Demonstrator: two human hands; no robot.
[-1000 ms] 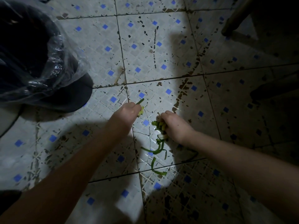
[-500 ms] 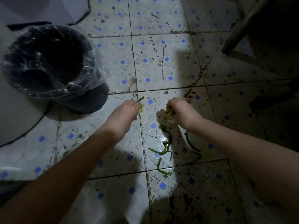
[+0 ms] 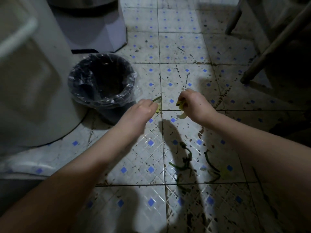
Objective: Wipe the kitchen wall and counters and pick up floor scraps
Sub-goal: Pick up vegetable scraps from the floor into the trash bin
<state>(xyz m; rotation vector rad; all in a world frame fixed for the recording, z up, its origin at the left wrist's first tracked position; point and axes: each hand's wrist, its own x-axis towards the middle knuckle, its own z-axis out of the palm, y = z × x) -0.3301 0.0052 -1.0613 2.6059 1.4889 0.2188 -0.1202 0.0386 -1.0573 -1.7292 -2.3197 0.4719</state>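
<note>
My left hand (image 3: pixel 144 109) grips green and yellowish vegetable scraps (image 3: pixel 157 100) just right of a black bin (image 3: pixel 101 81) lined with a clear plastic bag. My right hand (image 3: pixel 193 103) holds a small bunch of yellow-green scraps (image 3: pixel 180 105), raised above the tiled floor. Several dark green strips (image 3: pixel 185 158) still lie on the floor between my forearms, and another curved strip (image 3: pixel 210 163) lies to their right.
A large pale rounded appliance (image 3: pixel 33 81) fills the left side. Behind the bin stands a grey box-like base (image 3: pixel 94 31). Dark wooden furniture legs (image 3: pixel 272 44) slant at the upper right. The white floor tiles (image 3: pixel 176 47) with blue squares are spattered with dark specks.
Both hands have lifted off the floor with scraps and moved toward the bin. The view has tilted up, bringing the bin closer to centre.
</note>
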